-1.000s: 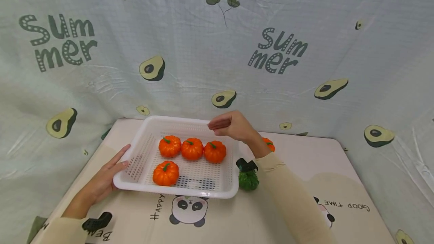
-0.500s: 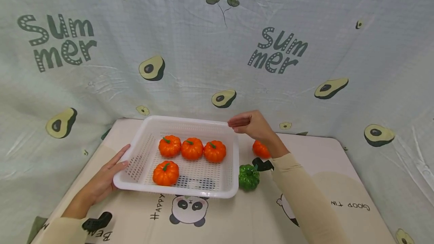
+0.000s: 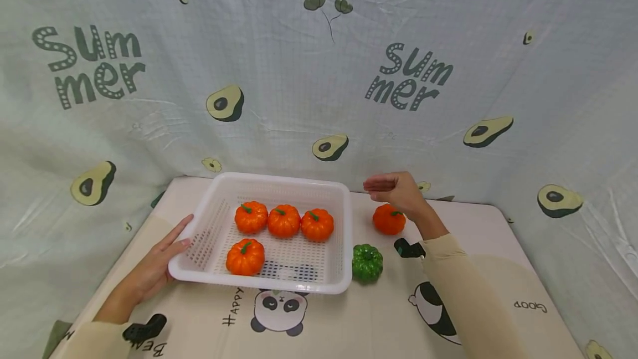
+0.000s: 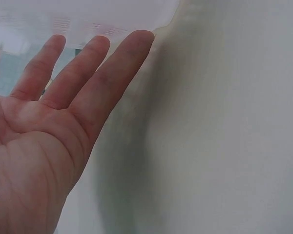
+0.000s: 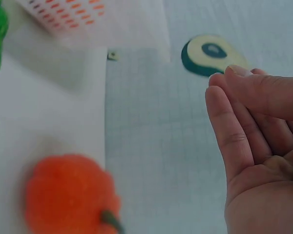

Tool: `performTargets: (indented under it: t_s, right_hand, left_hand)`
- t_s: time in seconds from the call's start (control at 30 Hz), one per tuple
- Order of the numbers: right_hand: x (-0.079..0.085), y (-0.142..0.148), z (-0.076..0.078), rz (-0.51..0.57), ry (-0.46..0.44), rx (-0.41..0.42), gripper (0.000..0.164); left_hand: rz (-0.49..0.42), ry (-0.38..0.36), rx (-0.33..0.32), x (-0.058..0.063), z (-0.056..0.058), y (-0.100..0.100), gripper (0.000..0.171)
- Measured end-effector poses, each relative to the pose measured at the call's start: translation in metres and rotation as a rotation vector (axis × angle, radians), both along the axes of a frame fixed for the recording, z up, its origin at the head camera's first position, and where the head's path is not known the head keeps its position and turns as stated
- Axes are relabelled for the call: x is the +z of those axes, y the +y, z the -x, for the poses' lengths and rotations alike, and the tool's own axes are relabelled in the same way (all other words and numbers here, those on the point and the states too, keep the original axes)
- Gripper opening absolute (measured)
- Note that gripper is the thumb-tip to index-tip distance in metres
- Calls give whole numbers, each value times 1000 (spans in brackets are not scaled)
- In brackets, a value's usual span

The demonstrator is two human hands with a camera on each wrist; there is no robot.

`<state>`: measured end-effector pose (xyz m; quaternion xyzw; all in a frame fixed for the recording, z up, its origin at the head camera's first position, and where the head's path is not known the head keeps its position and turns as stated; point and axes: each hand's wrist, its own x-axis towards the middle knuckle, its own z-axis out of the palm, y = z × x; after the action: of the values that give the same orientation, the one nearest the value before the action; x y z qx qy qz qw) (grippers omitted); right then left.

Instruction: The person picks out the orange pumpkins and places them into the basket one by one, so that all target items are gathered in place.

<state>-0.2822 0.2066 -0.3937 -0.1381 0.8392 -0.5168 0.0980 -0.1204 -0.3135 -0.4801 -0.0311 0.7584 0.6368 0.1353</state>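
A white plastic basket (image 3: 259, 287) stands on the table with several small orange pumpkins (image 3: 283, 220) inside. Against its left side rests my left hand (image 3: 152, 267), fingers straight and spread; the left wrist view shows the fingertips (image 4: 139, 39) at the basket's wall. To the right of the basket, my right hand (image 3: 399, 193) hovers near another orange pumpkin (image 3: 388, 219) with nothing in its grasp. Its fingers are fairly straight, the thumb close to them in the right wrist view. A green pumpkin (image 3: 367, 263) sits beside the basket's right wall.
Behind the table hangs a pale curtain (image 3: 279, 43) printed with avocados and lettering. The light table cover (image 3: 369, 320) bears panda drawings and words. A black strap mount sits on each wrist.
My right hand has moved right, from over the basket's back right corner to beside the orange pumpkin outside. That pumpkin and the green one now show more fully. The left hand stays put.
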Motion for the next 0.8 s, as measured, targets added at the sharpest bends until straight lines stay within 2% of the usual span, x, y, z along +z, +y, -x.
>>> performTargets:
  t_s: [0.2, 0.37, 0.6, 0.8]
  right_hand:
    - [-17, 31, 1, 42, -16, -40, 40]
    - [-32, 50, -4, -24, 13, -95, 40]
    - [-52, 63, -9, -81, 23, -198, 45]
    - [-75, 67, -11, -107, -11, -221, 49]
  left_hand:
    - [-7, -5, -2, 0, 1, 0, 70]
    - [-17, -8, -3, 0, 1, 0, 70]
    - [-15, -9, 4, 0, 0, 0, 69]
    - [-18, -2, -1, 0, 1, -1, 68]
